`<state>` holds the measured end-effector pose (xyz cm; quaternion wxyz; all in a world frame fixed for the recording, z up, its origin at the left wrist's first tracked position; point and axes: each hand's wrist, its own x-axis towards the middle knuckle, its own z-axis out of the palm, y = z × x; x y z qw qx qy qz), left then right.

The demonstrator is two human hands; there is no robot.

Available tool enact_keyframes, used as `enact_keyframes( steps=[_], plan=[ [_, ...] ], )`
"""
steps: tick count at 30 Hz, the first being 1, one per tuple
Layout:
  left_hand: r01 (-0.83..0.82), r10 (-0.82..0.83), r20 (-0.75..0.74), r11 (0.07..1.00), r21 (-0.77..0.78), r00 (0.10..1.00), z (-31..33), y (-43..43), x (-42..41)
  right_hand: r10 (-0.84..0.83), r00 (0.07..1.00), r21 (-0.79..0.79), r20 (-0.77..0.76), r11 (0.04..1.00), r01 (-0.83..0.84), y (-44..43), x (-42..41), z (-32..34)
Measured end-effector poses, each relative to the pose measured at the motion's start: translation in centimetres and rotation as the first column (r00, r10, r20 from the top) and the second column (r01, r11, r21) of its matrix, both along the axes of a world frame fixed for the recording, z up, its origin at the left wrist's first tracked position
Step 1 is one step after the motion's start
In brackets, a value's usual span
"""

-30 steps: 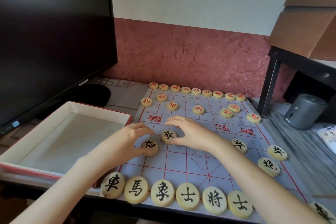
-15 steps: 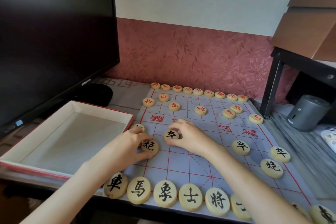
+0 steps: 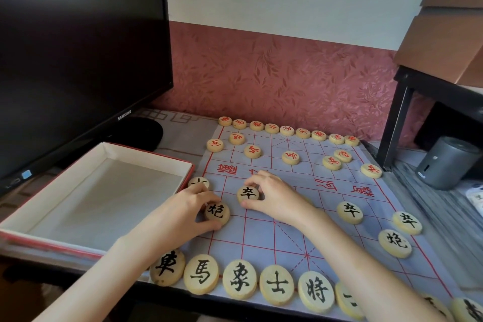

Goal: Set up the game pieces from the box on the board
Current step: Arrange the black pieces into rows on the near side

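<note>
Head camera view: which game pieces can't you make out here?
Piece beside the box: the left hand, holding the cannon piece, covers most of its character.
Nearest pieces at bottom right: cut by the frame edge and the right forearm.
Far red row: characters too small to read.
Board under the right hand pinching the soldier piece: hidden; any piece there unknown.

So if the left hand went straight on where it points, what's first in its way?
Probably the black soldier piece that the right hand pinches, just beyond the left hand and its cannon piece.
</note>
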<state>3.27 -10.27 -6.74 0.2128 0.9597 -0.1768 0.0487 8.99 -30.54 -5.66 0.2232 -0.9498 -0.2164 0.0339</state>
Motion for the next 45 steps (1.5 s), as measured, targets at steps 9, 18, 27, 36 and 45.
enact_keyframes(
  steps=[9,18,27,36,45],
  plan=[
    [0.03,-0.027,0.068,0.998,-0.054,0.997,0.3,0.9,0.0,0.049,0.999,0.07,0.012,0.996,-0.05,1.8,-0.1,0.9],
    [-0.049,0.12,0.292,0.97,-0.237,0.949,2.4,4.6,0.6,-0.057,0.998,0.007,0.002,0.998,0.057,9.0,1.4,0.7],
    [-0.025,0.108,0.295,0.962,-0.272,0.949,1.8,5.3,0.5,0.033,0.976,0.071,-0.217,0.997,-0.018,9.1,2.2,0.5],
    [-0.042,0.119,0.254,0.956,-0.289,0.96,1.8,4.9,1.3,-0.151,0.987,-0.087,-0.058,0.985,0.146,9.3,1.2,0.7],
    [-0.058,0.136,0.224,0.944,-0.325,0.965,1.7,4.6,1.4,-0.067,0.984,0.019,-0.164,0.997,0.071,9.4,1.7,0.4]
  ],
)
